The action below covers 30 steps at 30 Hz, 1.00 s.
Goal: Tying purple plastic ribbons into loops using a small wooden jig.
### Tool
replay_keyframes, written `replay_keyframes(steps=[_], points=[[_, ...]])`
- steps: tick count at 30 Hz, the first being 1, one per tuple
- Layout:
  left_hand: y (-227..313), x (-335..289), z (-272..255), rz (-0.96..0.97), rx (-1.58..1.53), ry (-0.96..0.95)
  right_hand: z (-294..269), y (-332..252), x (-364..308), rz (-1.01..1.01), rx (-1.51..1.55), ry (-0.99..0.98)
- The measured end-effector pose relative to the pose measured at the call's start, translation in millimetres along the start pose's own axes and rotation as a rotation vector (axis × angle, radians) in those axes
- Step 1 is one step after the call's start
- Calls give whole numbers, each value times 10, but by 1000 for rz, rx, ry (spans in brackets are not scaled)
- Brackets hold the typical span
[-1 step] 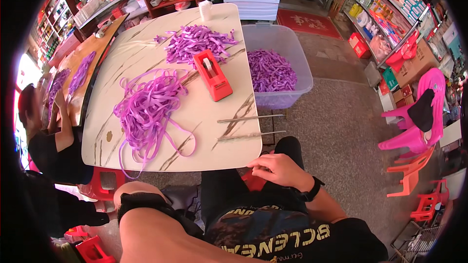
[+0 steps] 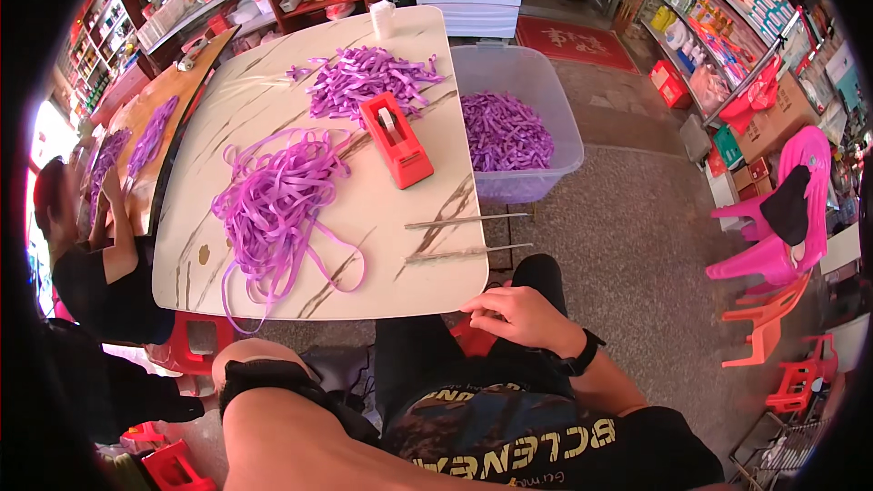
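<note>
My right hand (image 2: 514,314), a dark watch (image 2: 582,355) on its wrist, rests over my lap by the near right corner of the table (image 2: 391,286). Its fingers are loosely bent and a little apart, and nothing shows in them. My left arm (image 2: 282,432) crosses the lower left; its hand is out of sight. On the marbled tabletop lies a loose tangle of long purple ribbon (image 2: 277,200). Behind it is a heap of short purple ribbon pieces (image 2: 364,77), with a red tape dispenser (image 2: 409,164) at its near side. Two thin rods (image 2: 455,221) stick out past the right edge.
A clear plastic tub (image 2: 568,141) full of purple pieces stands against the table's right side. At left, another person (image 2: 100,264) handles purple strips at a wooden table (image 2: 205,59). A white roll-like object (image 2: 383,20) stands far back. Pink chairs (image 2: 809,182) and shelves (image 2: 727,36) line the right.
</note>
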<state>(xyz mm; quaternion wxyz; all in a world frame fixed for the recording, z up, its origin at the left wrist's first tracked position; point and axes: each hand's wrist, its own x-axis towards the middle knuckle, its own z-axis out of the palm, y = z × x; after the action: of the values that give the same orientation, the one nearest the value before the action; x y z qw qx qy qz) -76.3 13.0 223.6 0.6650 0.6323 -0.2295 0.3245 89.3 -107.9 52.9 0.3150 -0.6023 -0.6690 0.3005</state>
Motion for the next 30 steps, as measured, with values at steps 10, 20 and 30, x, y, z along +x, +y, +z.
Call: replay_keyframes(steps=[10, 20, 30], points=[[8, 26, -96, -26, 12, 11, 35, 4, -34, 10, 13, -12], [53, -41, -124, -77, 60, 55, 61, -17, -14, -5, 28, -20], [63, -91, -61, -135, 150, 126, 64, -28, -2, 18, 51, -47]])
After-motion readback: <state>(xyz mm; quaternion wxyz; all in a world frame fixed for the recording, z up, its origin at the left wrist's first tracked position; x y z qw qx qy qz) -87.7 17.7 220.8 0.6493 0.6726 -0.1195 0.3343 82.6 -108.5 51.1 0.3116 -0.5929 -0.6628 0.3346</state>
